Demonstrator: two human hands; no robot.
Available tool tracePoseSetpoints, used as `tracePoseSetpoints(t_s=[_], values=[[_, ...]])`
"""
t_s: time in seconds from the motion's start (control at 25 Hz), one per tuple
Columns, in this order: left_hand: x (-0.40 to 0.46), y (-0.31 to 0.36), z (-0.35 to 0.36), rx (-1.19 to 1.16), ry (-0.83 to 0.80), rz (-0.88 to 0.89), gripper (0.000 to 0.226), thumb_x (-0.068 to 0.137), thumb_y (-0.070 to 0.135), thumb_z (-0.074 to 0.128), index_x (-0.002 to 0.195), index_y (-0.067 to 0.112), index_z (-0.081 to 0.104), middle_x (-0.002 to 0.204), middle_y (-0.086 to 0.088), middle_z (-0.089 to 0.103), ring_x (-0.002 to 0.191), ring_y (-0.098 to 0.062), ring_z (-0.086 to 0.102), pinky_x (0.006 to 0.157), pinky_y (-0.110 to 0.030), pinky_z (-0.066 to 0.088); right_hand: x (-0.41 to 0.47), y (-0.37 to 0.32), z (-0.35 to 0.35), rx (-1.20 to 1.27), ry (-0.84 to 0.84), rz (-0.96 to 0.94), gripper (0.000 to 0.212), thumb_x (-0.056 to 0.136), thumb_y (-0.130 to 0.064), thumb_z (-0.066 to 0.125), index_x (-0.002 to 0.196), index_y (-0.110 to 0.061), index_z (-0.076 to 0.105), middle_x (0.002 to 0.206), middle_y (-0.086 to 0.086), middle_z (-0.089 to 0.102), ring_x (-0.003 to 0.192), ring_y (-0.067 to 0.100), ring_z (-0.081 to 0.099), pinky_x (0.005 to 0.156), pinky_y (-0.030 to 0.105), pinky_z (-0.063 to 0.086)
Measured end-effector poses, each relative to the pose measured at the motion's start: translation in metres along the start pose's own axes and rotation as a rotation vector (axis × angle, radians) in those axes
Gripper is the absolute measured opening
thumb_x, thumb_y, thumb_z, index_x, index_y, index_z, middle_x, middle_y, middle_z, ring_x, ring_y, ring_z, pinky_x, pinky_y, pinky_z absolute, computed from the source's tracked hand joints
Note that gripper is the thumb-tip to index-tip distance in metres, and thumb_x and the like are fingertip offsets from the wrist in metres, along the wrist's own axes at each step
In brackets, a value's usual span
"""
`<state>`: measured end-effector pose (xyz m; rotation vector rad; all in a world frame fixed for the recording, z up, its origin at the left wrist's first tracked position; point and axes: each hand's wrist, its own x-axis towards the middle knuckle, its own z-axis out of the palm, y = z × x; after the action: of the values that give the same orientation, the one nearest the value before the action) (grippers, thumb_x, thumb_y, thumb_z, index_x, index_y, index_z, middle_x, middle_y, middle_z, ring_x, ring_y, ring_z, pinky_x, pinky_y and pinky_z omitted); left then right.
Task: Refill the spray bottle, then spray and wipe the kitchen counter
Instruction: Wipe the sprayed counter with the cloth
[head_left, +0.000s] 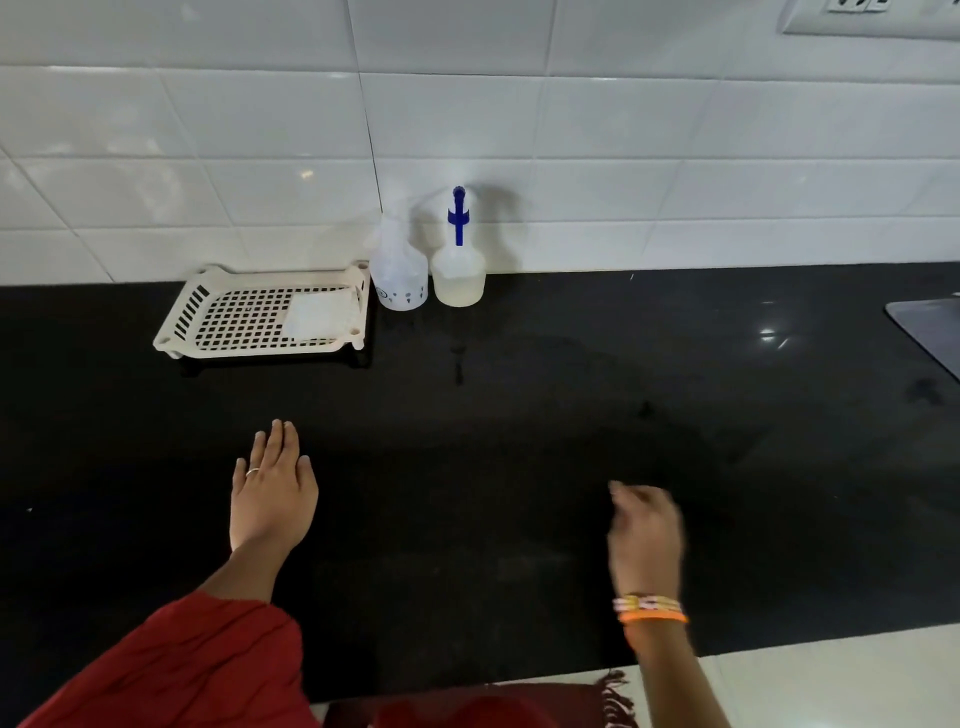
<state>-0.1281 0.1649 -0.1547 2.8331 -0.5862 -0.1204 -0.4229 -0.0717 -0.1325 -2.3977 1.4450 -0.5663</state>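
Two translucent spray bottles stand against the tiled wall at the back of the black counter (519, 426). The right bottle (459, 275) has a blue spray head and pale liquid in its lower part. The left bottle (399, 275) has a white head and small printed marks. A folded white cloth (322, 314) lies in a cream perforated tray (228, 317) left of the bottles. My left hand (272, 488) lies flat over the counter with fingers straight. My right hand (644, 535) hovers over the counter, blurred, fingers loosely bent, holding nothing. Both hands are well in front of the bottles.
A grey edge, perhaps a sink or hob (930, 332), shows at the far right. A socket plate (872, 15) sits high on the wall. A dark red fringed mat (571, 701) lies on the pale floor below the counter's front edge.
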Motion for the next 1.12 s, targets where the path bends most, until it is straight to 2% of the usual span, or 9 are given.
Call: tracePoseSetpoints(t_s=[0.12,0.24,0.4,0.56,0.64,0.72,0.84,1.0,1.12], values=[[0.002,-0.002,0.000,0.002,-0.003,-0.002,0.055,0.098,0.030,0.022,0.150,0.014,0.013,0.159,0.001,0.009,0.147,-0.016,0.005,0.119,-0.040,0.007,-0.035,-0.086,0.037,0.094,-0.267,-0.323,0.031,0.089,-0.012,0.056,0.117,-0.022,0.062,0.118,0.007,0.059,0.098,0.017,0.059,0.081,0.026,0.049],[0.003,-0.004,-0.001,-0.002,-0.013,-0.007,0.055,0.098,0.031,0.021,0.150,0.014,0.012,0.160,0.002,0.008,0.147,-0.015,0.003,0.119,-0.039,0.006,-0.007,-0.058,0.035,0.029,-0.229,-0.534,0.037,0.087,-0.007,0.055,0.121,-0.018,0.060,0.116,0.005,0.060,0.101,0.018,0.058,0.084,0.025,0.048],[0.000,-0.001,0.001,0.040,-0.015,-0.012,0.056,0.099,0.031,0.018,0.150,0.013,0.004,0.160,0.000,0.003,0.147,-0.017,0.001,0.119,-0.040,0.004,0.065,0.022,-0.006,0.294,0.048,0.007,0.035,0.083,0.002,0.039,0.106,0.009,0.065,0.096,0.033,0.066,0.095,0.038,0.064,0.085,0.044,0.050],[0.000,-0.002,0.002,0.043,-0.009,-0.015,0.056,0.099,0.031,0.018,0.150,0.012,0.002,0.159,-0.001,0.001,0.146,-0.018,0.000,0.119,-0.041,0.004,0.094,0.001,0.012,0.713,-0.005,0.427,0.024,0.092,-0.012,0.044,0.089,-0.015,0.068,0.098,0.015,0.068,0.092,0.030,0.065,0.069,0.034,0.052],[0.000,-0.003,0.003,0.030,-0.001,-0.009,0.055,0.099,0.030,0.019,0.150,0.014,0.004,0.159,0.002,0.001,0.146,-0.015,-0.001,0.119,-0.039,0.004,0.107,-0.033,0.038,0.381,0.023,0.188,0.025,0.087,-0.002,0.049,0.097,-0.007,0.071,0.100,0.019,0.067,0.094,0.037,0.062,0.077,0.039,0.049],[0.001,-0.003,0.001,0.016,0.002,-0.004,0.055,0.099,0.030,0.020,0.150,0.014,0.007,0.159,0.003,0.003,0.146,-0.014,0.000,0.119,-0.038,0.004,0.093,-0.101,0.067,0.099,-0.212,-0.275,0.033,0.086,0.003,0.050,0.114,-0.002,0.066,0.113,0.021,0.063,0.105,0.036,0.056,0.092,0.037,0.044],[0.002,-0.003,0.001,-0.010,0.015,-0.014,0.054,0.099,0.030,0.023,0.150,0.014,0.012,0.159,0.003,0.008,0.146,-0.014,0.003,0.119,-0.039,0.006,0.089,-0.132,0.081,0.097,-0.375,-0.617,0.032,0.086,0.001,0.056,0.114,-0.008,0.066,0.112,0.013,0.063,0.102,0.026,0.058,0.089,0.031,0.048],[-0.004,-0.005,-0.001,0.002,-0.002,-0.031,0.055,0.098,0.031,0.021,0.150,0.015,0.012,0.159,0.004,0.008,0.146,-0.013,0.003,0.120,-0.038,0.006,0.153,-0.015,0.043,0.090,-0.099,-0.177,0.024,0.082,0.008,0.054,0.096,0.002,0.072,0.095,0.025,0.068,0.086,0.038,0.064,0.083,0.040,0.052],[-0.002,0.001,-0.005,0.010,-0.014,-0.036,0.055,0.098,0.031,0.020,0.150,0.014,0.011,0.159,0.003,0.009,0.147,-0.015,0.004,0.119,-0.037,0.006,0.144,-0.002,0.044,-0.010,-0.128,-0.005,0.024,0.089,0.003,0.046,0.094,0.004,0.069,0.096,0.025,0.068,0.089,0.036,0.062,0.084,0.038,0.047]])
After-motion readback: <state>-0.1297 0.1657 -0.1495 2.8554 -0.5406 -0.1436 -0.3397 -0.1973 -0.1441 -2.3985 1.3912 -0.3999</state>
